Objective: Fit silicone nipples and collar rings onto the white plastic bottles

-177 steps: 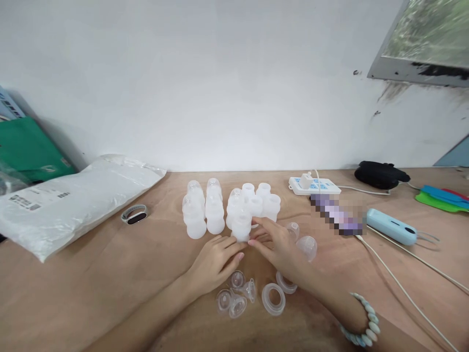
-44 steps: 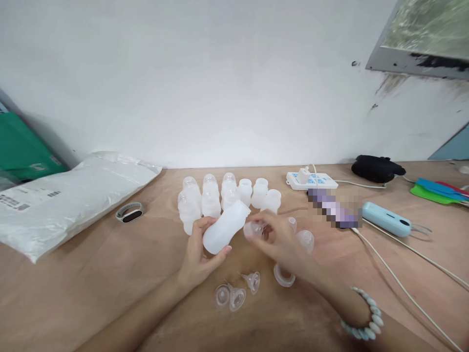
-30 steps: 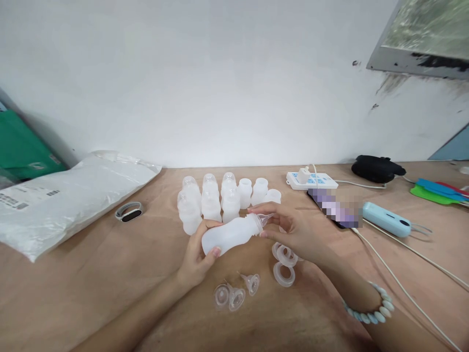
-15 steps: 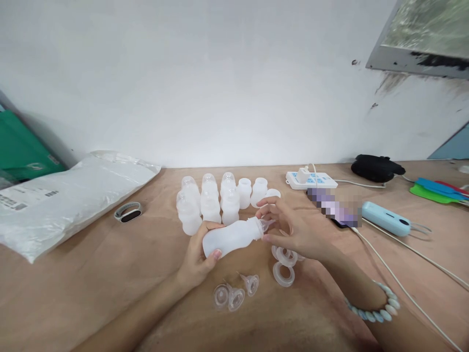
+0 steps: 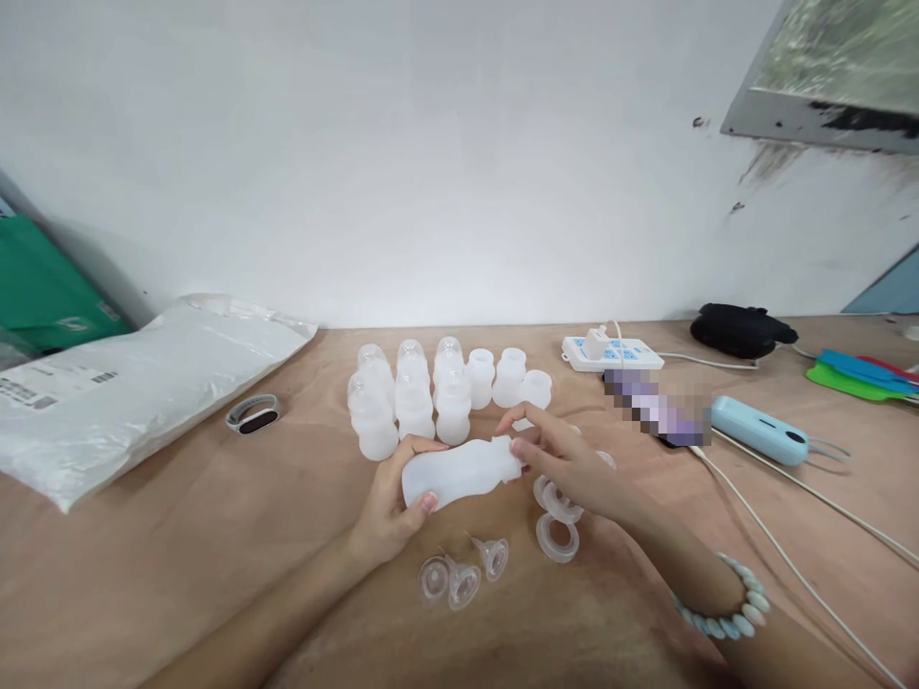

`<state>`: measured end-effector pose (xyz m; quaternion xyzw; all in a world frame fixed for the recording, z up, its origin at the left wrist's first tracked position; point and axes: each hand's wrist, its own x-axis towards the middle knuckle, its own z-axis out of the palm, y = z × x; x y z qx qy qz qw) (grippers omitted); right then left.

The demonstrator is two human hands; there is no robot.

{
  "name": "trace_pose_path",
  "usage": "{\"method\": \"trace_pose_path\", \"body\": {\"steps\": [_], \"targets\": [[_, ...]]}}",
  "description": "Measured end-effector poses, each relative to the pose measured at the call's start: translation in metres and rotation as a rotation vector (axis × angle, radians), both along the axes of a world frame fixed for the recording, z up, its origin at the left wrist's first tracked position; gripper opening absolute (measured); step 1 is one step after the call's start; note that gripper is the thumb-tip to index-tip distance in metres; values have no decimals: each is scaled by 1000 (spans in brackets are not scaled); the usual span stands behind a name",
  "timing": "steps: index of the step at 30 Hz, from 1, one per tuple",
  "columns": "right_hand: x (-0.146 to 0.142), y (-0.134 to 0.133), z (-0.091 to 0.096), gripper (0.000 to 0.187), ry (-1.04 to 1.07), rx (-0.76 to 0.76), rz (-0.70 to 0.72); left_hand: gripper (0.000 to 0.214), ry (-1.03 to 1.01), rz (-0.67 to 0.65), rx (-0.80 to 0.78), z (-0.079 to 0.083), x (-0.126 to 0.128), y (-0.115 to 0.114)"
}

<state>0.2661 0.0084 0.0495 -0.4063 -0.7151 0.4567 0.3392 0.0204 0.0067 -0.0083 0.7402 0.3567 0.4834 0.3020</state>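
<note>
Three clear teats (image 5: 463,586) lie farthest from the rear edge of the bench (image 5: 215,545); translucent rings (image 5: 544,544) lie to their right. Beyond, the left hand (image 5: 386,509) is clamped around a white bottle (image 5: 459,476), tilted nearly horizontal; the right hand (image 5: 564,466) touches its neck, grip indeterminable. Domed bottles (image 5: 414,407) and open-necked bottles (image 5: 509,381) stand nearer the rear edge.

Plain room with a worktable (image 5: 179,536); home or small workshop, hard to say from here.
It's pushed against a scuffed white wall (image 5: 459,163), bearing power strip (image 5: 642,358), mailing bag (image 5: 165,368), white bottles (image 5: 414,416).
</note>
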Motion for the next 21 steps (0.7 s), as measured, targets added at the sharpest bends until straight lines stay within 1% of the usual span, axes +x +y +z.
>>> {"method": "trace_pose_path", "body": {"steps": [2,5,6,7,9,10,12,14,15,18,21], "targets": [[1,1,-1,27,14,8,12,56,-10,-4,3,0,0,0],[3,0,2,52,21,73,68,55,-29,4,10,0,0,1],[3,0,3,54,16,71,79,55,-35,7,12,0,0,1],[3,-1,3,50,5,50,80,55,-40,10,14,0,0,1],[2,-1,3,34,-34,-6,49,54,-49,18,17,0,0,2],[2,-1,3,31,-63,-18,30,54,-54,22,17,0,0,2],[1,-2,2,33,-115,23,6,53,-63,32,18,0,0,2],[0,-2,2,39,-128,104,18,53,-68,36,19,1,0,2],[0,-2,2,39,-120,127,32,54,-69,38,22,1,0,1],[-1,-2,1,31,-76,108,45,55,-62,47,46,2,0,0],[-1,-1,-2,30,-59,77,36,52,-43,61,98,3,0,-1]]}}
